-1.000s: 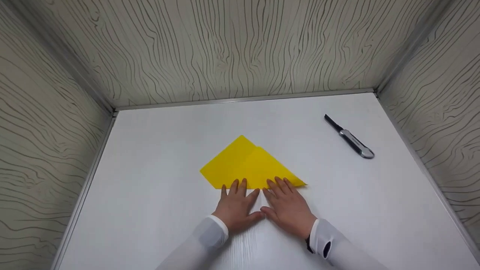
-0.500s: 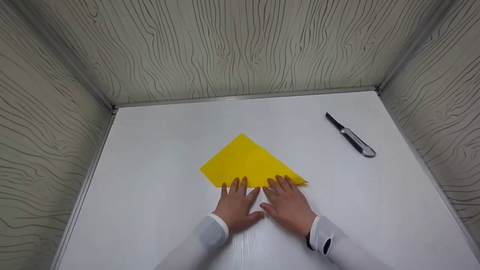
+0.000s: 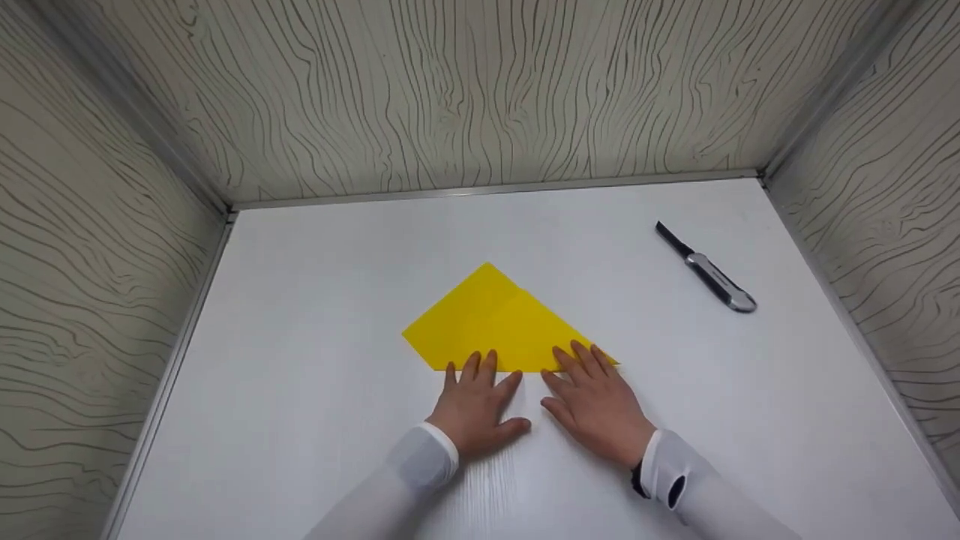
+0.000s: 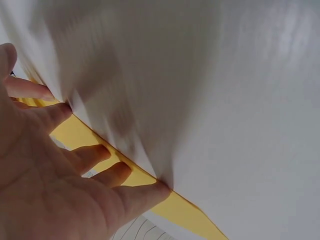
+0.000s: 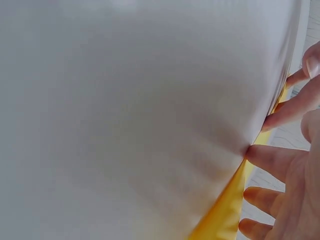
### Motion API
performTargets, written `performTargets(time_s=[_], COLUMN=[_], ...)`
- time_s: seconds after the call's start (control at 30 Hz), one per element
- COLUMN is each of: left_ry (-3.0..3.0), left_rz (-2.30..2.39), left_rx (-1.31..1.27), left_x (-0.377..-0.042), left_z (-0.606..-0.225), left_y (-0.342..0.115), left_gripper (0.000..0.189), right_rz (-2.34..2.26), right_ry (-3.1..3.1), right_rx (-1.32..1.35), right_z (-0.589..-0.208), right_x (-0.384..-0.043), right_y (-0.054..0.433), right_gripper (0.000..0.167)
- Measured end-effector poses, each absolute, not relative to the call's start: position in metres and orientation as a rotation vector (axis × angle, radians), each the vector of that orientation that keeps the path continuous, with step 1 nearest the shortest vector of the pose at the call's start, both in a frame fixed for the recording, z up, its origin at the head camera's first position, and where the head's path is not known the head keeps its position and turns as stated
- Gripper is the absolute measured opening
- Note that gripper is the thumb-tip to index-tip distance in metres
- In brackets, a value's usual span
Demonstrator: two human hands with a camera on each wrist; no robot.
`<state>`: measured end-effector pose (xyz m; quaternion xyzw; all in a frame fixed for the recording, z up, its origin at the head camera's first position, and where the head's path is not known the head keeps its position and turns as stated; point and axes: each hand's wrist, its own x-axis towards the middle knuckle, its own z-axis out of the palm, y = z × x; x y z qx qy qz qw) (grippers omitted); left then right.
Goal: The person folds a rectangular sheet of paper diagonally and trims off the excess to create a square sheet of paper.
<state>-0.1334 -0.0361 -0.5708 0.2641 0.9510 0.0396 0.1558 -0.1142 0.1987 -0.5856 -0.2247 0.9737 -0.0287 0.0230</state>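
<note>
A sheet of yellow paper (image 3: 480,319), folded over along its near edge, lies on the white table in the head view. My left hand (image 3: 472,412) rests with spread fingers on the left part of that edge, fingertips on the paper. Farther right, my right hand (image 3: 596,409) presses its outstretched fingers near the paper's right corner. Both thumbs lie off the paper, a small gap between them. In the left wrist view, fingertips touch the edge of the yellow paper (image 4: 175,207). The right wrist view has the paper (image 5: 222,215) slightly raised at its corner end.
A utility knife (image 3: 716,281) with a black and silver handle lies at the right of the white table (image 3: 315,270). Wood-patterned panels (image 3: 480,90) stand at the back and both sides, and a metal strip (image 3: 495,189) runs along the back edge.
My right hand has slid right along the paper's near edge toward its right corner, away from the left hand. The left hand stays in place, and the corner lies flatter.
</note>
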Motion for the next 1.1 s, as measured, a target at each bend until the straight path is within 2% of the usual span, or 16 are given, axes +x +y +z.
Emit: performTargets(time_s=[1.1], left_ry=[2.729], left_rz=[0.167], left_rx=[0.807], left_x=[-0.131], left_z=[-0.57], left_y=[-0.04], left_gripper=[0.075], right_rz=[-0.185], right_ry=[3.09], right_rx=[-0.468], right_z=[-0.58], right_x=[-0.091], right_y=[0.281], right_gripper=[0.05])
